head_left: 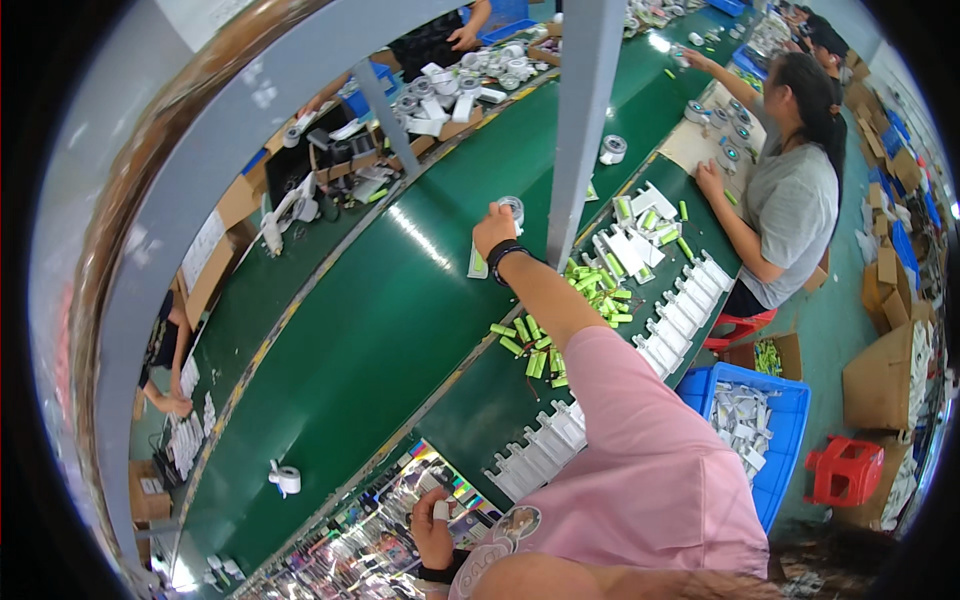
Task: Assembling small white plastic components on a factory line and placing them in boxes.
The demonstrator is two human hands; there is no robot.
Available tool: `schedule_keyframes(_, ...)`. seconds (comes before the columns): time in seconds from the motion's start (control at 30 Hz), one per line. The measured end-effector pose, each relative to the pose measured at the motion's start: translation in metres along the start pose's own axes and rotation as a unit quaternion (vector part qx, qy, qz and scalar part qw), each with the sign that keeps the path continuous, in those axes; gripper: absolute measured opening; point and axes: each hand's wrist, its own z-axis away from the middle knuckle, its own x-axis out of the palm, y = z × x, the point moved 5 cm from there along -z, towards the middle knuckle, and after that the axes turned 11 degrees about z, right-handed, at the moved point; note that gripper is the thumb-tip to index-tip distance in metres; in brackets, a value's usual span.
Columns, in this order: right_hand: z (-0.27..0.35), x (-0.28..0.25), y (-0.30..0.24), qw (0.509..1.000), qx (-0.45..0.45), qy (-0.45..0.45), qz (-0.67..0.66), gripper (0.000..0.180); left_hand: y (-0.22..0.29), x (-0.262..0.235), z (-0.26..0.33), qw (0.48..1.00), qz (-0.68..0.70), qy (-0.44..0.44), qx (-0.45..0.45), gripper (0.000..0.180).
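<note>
Left hand (432, 535): low at the near edge, curled with one fingertip taped white, resting over a colourful printed sheet (380, 530); holding nothing that can be made out.
White holders (535, 450): rowed along the near bench edge.
Green cells (535, 345): loose heap just beside the outstretched forearm.
Right hand (494, 228): stretched out over the green conveyor belt (380, 320), black band at the wrist, fingers pinching a small roll of tape (512, 208).
Blue crate (770, 440): on the floor, right.
Co-worker (790, 190): seated farther along the bench.
</note>
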Motion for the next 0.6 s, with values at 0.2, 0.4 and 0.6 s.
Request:
schedule_keyframes(0.2,0.036,-0.037,-0.020,0.930,-0.092,0.185,-0.303,0.013,0.010,0.006,0.009,0.999,0.015,-0.021,0.037,0.023)
schedule_keyframes(0.4,0.153,-0.108,-0.066,0.634,-0.278,-0.048,-0.720,0.012,0.036,-0.003,0.006,0.991,0.026,0.038,0.124,0.030)
schedule_keyframes(0.6,0.304,-0.175,-0.101,0.528,-0.423,-0.265,-0.687,0.014,0.077,0.009,0.020,0.986,0.040,-0.028,0.161,0.047)
